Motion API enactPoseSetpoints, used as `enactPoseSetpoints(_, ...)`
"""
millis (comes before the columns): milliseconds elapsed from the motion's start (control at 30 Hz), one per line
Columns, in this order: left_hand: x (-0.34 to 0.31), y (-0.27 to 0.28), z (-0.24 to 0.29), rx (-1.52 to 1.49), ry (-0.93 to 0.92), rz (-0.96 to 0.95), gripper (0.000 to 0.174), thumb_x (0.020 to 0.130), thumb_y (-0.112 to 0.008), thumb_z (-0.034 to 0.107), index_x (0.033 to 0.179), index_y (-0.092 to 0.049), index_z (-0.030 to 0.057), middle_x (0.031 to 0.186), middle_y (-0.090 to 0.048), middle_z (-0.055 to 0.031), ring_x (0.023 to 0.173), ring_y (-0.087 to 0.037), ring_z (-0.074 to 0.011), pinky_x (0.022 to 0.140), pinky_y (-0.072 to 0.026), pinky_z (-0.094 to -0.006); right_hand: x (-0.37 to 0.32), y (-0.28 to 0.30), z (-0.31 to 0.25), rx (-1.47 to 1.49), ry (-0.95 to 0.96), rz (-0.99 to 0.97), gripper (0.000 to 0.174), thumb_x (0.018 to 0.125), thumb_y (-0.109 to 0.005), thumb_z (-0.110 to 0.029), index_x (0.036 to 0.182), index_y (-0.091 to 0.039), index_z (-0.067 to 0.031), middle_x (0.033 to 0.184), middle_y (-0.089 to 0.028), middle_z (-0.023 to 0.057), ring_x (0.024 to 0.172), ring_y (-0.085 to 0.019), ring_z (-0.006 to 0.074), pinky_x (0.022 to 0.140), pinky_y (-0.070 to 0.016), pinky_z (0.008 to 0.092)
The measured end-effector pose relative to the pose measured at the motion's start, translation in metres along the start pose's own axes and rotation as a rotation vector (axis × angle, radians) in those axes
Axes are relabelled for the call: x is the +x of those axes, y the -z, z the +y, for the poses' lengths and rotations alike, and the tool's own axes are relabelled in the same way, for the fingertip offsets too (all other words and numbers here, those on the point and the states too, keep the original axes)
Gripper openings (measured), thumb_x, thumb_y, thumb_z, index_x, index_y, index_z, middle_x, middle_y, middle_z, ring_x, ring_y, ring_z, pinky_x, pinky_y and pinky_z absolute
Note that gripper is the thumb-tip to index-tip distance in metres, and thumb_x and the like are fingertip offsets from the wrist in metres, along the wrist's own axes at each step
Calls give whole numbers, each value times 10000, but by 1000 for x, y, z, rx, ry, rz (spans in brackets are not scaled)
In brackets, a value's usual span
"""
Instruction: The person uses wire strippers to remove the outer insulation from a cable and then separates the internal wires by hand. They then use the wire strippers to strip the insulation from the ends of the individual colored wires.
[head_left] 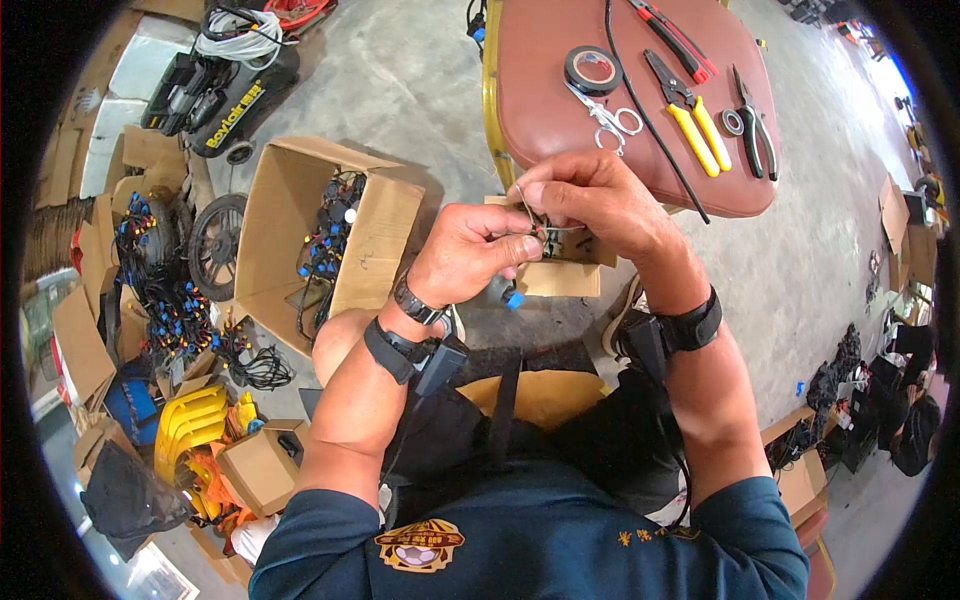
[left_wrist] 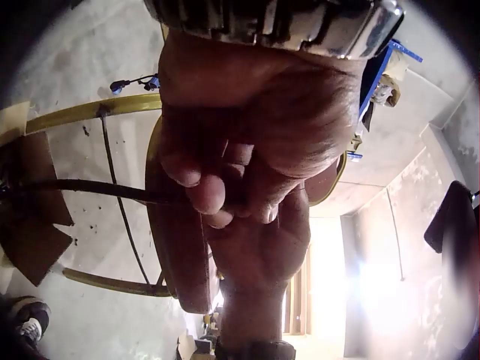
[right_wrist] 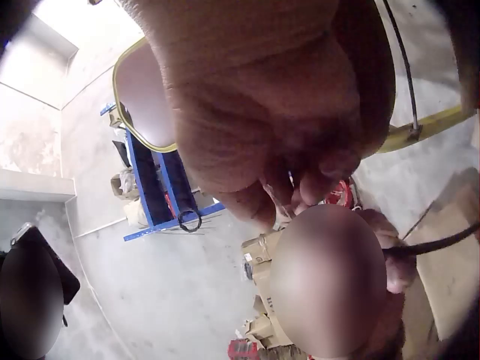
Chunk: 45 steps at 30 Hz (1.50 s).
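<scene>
1. Left hand (head_left: 465,255): fingers curled, pinching a thin wire (head_left: 526,203).
2. Right hand (head_left: 600,200): fingers bent, pinching wire too — over a small carton (head_left: 560,281), contents mostly hidden.
3. Large cardboard box (head_left: 378,250) — black cables with blue connectors (head_left: 325,250) inside.

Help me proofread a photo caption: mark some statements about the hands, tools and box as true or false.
1. The yellow-handled pliers lie on the chair seat. True.
2. The large cardboard box holds cables. True.
3. The tape roll sits inside that box. False: it lies on the chair seat.
4. The left hand holds a black cable. True.
5. The watch is on the right wrist. False: it is on the left wrist.
6. The right hand holds the scissors. False: they lie on the seat.
</scene>
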<state>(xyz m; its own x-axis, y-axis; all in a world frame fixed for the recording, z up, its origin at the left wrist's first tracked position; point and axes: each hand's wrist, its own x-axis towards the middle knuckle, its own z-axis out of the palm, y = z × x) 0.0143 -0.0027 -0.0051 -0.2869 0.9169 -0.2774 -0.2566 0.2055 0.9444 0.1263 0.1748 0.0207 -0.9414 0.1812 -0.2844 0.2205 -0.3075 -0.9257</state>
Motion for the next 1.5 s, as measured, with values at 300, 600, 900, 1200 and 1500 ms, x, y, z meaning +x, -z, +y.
enactPoseSetpoints(300, -1, 1, 5, 80, -9, -33, 149, 855, -728, 68, 976, -697, -13, 864, -712, -82, 676, -628, -95, 585, -519, -234, 0, 1, 4, 65, 1, -73, 123, 883, -675, -130, 895, -684, -8, 801, -647, -5, 722, -557, 63, 638, -451, 228)
enactPoseSetpoints(600, 0, 3, 0, 130, -40, 20, 129, 828, -755, 58, 931, -701, 4, 792, -673, -17, 671, -602, -71, 597, -495, -223, 2, -1, 10, -87, 94, 1, 131, 874, -691, -134, 865, -671, -4, 785, -632, -13, 745, -557, 55, 672, -469, 232)
enactPoseSetpoints(900, 3, 3, 0, 251, -102, 139, 92, 819, -752, 48, 839, -673, 5, 728, -632, 12, 642, -545, -54, 576, -453, -223, 2, -2, 11, -95, 110, 139, 212, 926, -629, -209, 914, -682, -4, 803, -623, -12, 753, -546, 55, 668, -459, 232)
enactPoseSetpoints(1200, 6, 24, 13, -185, -241, 240, 76, 866, -701, 55, 870, -644, 5, 767, -672, -84, 555, -576, -100, 494, -458, -214, 8, -5, 30, 82, 138, 122, 366, 1026, -466, -284, 1221, -569, 9, 1049, -668, 102, 952, -626, 180, 850, -497, 321)
enactPoseSetpoints(1500, 5, 84, 29, -535, -487, 520, 136, 921, -658, 142, 920, -638, 7, 822, -677, -131, 549, -582, -129, 504, -477, -227, 4, -36, 57, -831, 147, -154, 222, 920, -551, -224, 996, -600, -21, 871, -642, 236, 856, -610, 443, 747, -490, 463)
